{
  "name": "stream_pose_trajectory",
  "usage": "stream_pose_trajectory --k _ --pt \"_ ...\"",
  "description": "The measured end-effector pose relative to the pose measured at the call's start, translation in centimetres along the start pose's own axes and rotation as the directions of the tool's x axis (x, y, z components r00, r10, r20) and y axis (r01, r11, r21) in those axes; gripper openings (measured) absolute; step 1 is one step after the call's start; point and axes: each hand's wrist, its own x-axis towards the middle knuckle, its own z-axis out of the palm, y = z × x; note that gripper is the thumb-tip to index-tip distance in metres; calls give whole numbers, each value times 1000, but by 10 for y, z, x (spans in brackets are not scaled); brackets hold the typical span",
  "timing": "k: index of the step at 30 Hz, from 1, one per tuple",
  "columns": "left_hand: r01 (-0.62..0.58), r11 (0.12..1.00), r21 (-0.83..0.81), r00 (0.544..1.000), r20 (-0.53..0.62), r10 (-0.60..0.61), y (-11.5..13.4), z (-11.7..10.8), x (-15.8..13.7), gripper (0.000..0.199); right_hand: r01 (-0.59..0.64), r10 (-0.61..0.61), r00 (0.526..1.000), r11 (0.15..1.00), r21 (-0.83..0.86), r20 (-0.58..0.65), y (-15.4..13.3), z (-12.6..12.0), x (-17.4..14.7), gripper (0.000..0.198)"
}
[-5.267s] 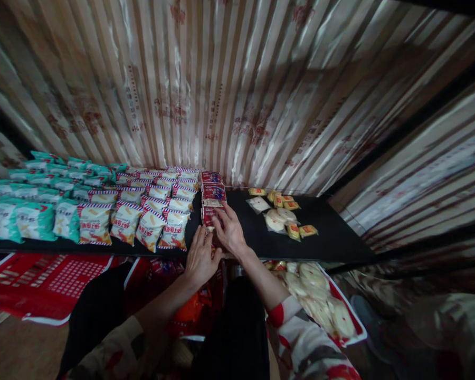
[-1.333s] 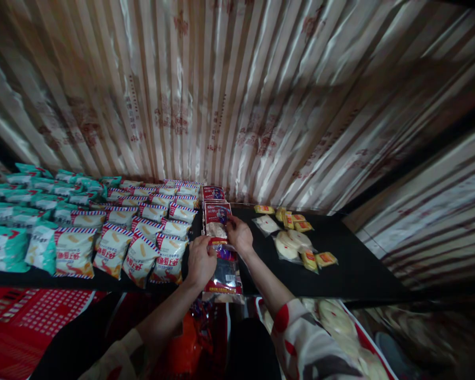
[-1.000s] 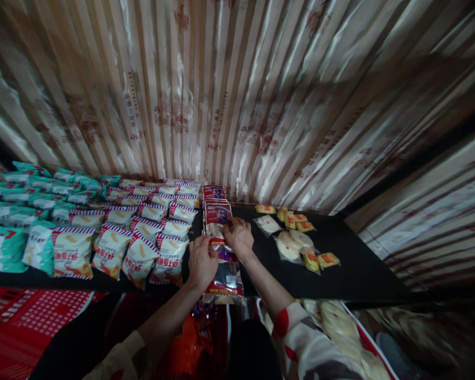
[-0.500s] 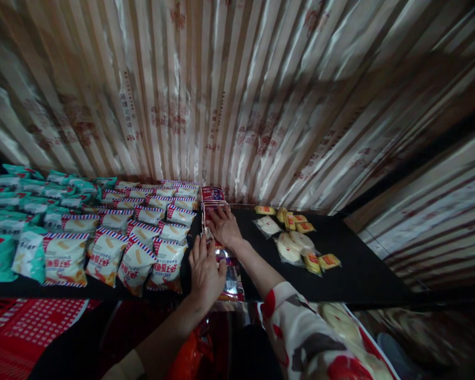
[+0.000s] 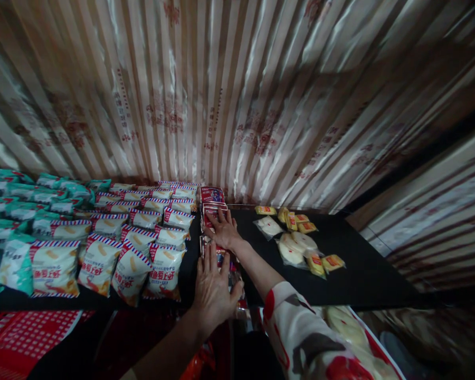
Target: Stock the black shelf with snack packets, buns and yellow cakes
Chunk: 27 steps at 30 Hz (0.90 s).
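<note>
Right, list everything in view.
Sheeting: one, striped brown, behind shelf
Shelf: one, black, mid-picture
Teal packets: many, teal, shelf left
White packets: many, white, beside teal ones
Red packets: several, dark red, row mid-shelf
Yellow packets: about seven, yellow, shelf right
Wrapped discs: at least three, pale, among yellow packets
Basket: one, red, lower left
Tub: one, red, lower right, holding pale discs
Orange item: one, orange, bottom centre
Right sleeve: one, patterned, lower right
Left hand: one, bare, over near red packets
Right hand: one, bare, on red packets farther back
</note>
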Motion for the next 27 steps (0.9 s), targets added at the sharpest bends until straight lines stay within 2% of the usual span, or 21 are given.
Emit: stream_pose_trajectory --k 7,15,27 --pt "0 1000 29 1000 2 0 0 5 -1 67 -30 30 999 1000 -4 32 0 3 1 64" --pt "7 999 50 1000 18 -8 -1 6 2 64 -35 35 999 999 -3 -14 1 11 2 62" --pt "45 999 30 998 35 -46 1 0 2 65 -44 44 999 999 -9 -19 -6 -3 -3 64"
